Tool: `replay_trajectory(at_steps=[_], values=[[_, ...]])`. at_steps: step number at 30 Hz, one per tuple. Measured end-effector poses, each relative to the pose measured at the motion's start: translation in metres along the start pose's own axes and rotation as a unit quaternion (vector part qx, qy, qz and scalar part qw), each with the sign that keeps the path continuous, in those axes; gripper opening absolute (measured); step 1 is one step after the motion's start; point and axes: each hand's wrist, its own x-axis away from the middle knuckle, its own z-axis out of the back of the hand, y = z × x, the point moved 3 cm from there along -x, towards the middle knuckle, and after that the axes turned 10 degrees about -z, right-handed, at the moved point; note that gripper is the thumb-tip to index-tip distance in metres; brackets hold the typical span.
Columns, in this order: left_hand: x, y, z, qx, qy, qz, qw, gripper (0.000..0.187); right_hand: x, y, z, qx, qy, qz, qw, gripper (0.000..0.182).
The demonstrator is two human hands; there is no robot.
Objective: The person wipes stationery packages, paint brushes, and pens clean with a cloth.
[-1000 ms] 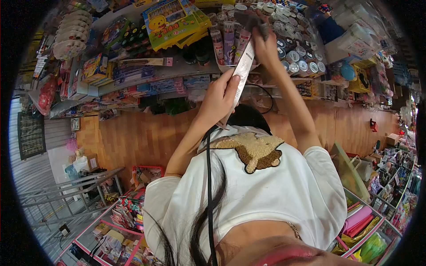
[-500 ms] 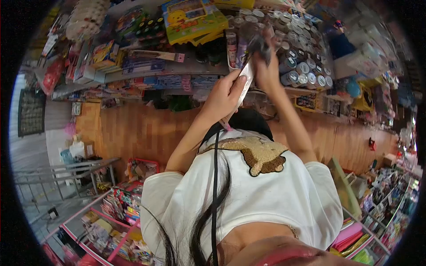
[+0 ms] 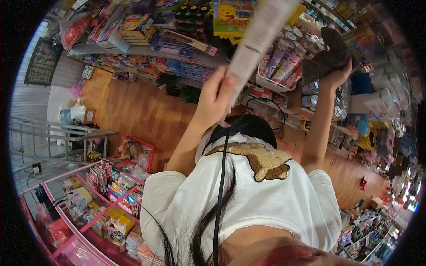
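My left hand [image 3: 216, 98] is wrapped round the lower end of a long, flat white package [image 3: 262, 42] with small print, which slants up to the right over the shelf. My right hand [image 3: 338, 76], raised at the right, grips a dark grey cloth [image 3: 328, 55] that hangs over several lidded cans [image 3: 310, 101]. Between the two hands, a white bin [image 3: 276, 85] of colourful tubes [image 3: 288, 66] stands on the shelf. A yellow boxed set [image 3: 231, 17] lies behind the white package.
Shelves of packaged goods [image 3: 177, 48] run across the top. A black cable [image 3: 222, 177] hangs down my front and loops near the shelf. Wooden floor [image 3: 133, 106] shows below. A metal railing [image 3: 66, 133] and a pink-edged display case [image 3: 66, 221] stand at the left.
The view has shifted. My right hand has moved away to the right with the dark cloth, apart from my left hand. The white package now reaches further up and shows its printed face.
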Motion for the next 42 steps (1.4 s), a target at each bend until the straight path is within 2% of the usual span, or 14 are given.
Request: replay_trajectory(at_steps=[1,4,5,8,14,18,21,22,24,25,29,34,39,42], values=[[-0.004,-0.003,0.001,0.095,0.047,0.014,0.994,0.031,0.008,0.009,-0.007,-0.084,-0.105,-0.058,0.989,0.052],[-0.010,-0.013,-0.018,-0.023,0.056,0.107,0.992,0.035,0.068,0.060,-0.079,-0.067,0.050,-0.112,0.990,0.057],[-0.017,-0.029,-0.026,-0.206,0.053,-0.175,0.961,0.029,0.084,0.069,-0.094,-0.022,0.058,-0.103,0.993,0.054],[-0.010,-0.015,-0.039,-0.234,0.025,-0.075,0.969,0.022,0.109,0.067,-0.123,0.220,0.072,-0.067,0.970,0.038],[0.001,-0.009,-0.022,-0.316,-0.023,-0.087,0.944,0.017,0.083,0.046,-0.139,0.217,0.134,-0.028,0.967,0.054],[0.011,-0.009,-0.008,-0.347,-0.044,-0.094,0.932,0.014,0.058,0.036,-0.124,0.380,0.305,-0.034,0.872,0.109],[0.017,-0.010,0.018,-0.384,-0.070,-0.109,0.914,0.014,0.032,0.025,-0.105,0.459,0.354,0.014,0.815,0.096],[0.020,-0.010,0.031,-0.400,-0.079,-0.115,0.906,0.015,0.015,0.013,-0.074,0.570,0.356,0.067,0.737,0.089],[0.031,-0.018,0.062,-0.443,-0.090,-0.128,0.883,0.014,0.009,-0.020,-0.067,0.435,0.401,0.084,0.802,0.074],[0.037,-0.031,0.088,-0.479,-0.081,-0.102,0.868,0.010,0.015,-0.034,-0.086,0.166,0.417,0.039,0.893,0.068],[0.027,-0.037,0.183,-0.643,0.079,-0.189,0.738,0.026,-0.007,-0.049,-0.013,0.348,0.358,0.302,0.812,0.060],[-0.032,-0.094,0.249,-0.680,0.046,-0.236,0.693,0.034,0.015,-0.025,-0.029,0.058,0.261,0.152,0.951,0.054],[-0.100,-0.158,0.277,-0.691,-0.040,-0.256,0.675,0.039,0.033,-0.041,-0.004,0.247,0.353,0.267,0.862,0.056],[-0.127,-0.199,0.288,-0.674,-0.027,-0.216,0.706,0.044,0.048,-0.051,0.009,0.217,0.378,0.236,0.869,0.057]])
